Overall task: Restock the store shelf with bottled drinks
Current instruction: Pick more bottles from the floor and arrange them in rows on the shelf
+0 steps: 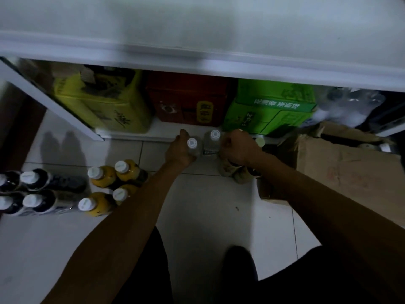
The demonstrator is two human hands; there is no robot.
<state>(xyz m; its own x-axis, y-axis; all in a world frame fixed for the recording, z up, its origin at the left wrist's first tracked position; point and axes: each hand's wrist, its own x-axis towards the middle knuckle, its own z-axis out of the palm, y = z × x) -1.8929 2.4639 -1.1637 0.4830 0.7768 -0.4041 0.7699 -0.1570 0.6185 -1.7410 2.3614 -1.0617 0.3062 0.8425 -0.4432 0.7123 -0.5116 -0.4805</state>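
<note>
Head view: our left grip wraps clear bottle, low, just in front of bottom shelf. Right grip curled beside second bottle; can't tell if holding. Risk, we reckon: bottles knock tog., topple.

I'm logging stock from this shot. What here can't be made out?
Head view only:
1. Whether the right hand holds anything: its own back covers the fingers.
2. Count of dark bottles: the left edge cuts them off.
3. Contents of cardboard box: flaps and shadow hide them.
4. Print on green carton: blurred.
</note>
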